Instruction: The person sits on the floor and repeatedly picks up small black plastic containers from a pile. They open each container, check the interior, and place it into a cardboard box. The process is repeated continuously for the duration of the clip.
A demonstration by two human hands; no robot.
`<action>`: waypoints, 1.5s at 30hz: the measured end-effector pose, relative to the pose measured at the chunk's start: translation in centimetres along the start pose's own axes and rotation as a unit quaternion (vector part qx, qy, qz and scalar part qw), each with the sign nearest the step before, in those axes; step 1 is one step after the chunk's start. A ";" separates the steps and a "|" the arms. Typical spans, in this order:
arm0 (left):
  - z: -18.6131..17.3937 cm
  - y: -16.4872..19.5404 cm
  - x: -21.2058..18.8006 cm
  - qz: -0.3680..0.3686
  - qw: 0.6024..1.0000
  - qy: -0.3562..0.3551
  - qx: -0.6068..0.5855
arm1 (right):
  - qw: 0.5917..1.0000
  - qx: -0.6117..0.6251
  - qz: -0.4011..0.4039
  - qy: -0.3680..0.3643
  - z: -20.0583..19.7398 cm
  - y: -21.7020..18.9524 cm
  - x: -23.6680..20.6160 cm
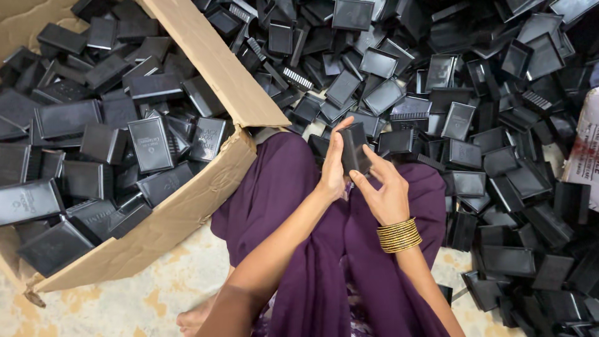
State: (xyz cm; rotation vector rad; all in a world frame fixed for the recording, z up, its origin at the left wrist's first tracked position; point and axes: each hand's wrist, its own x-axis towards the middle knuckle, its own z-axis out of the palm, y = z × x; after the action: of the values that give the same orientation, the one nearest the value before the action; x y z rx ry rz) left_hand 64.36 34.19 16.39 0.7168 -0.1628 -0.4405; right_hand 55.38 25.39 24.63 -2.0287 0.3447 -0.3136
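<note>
Both my hands hold one small black plastic box above my lap. My left hand grips its left side with the thumb on top. My right hand, with gold bangles on the wrist, presses fingers against its right side and lower edge. The box stands upright between the palms. My legs are covered by purple cloth.
A big cardboard carton at the left is full of several closed black boxes. A heap of loose black box halves covers the floor ahead and to the right. A white sack sits at the right edge. Patterned floor shows below.
</note>
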 end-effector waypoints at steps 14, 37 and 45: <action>-1.1 1.2 0.2 0.202 0.922 0.069 0.324 | 0.986 -0.115 -0.111 0.036 -0.7 2.1 0.0; -1.4 21.2 -9.2 0.289 0.725 0.416 0.466 | 0.951 -0.250 -0.184 0.020 -3.1 14.7 3.7; -2.4 17.9 -7.3 0.170 0.952 0.104 0.234 | 0.893 -0.424 -0.141 -0.047 -0.9 20.6 11.1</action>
State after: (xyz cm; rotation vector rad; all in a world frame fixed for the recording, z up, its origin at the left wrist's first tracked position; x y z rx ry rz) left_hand 64.53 50.79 26.49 1.1729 -0.1895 0.0131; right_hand 63.10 11.32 7.53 -2.9602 0.1209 -0.2619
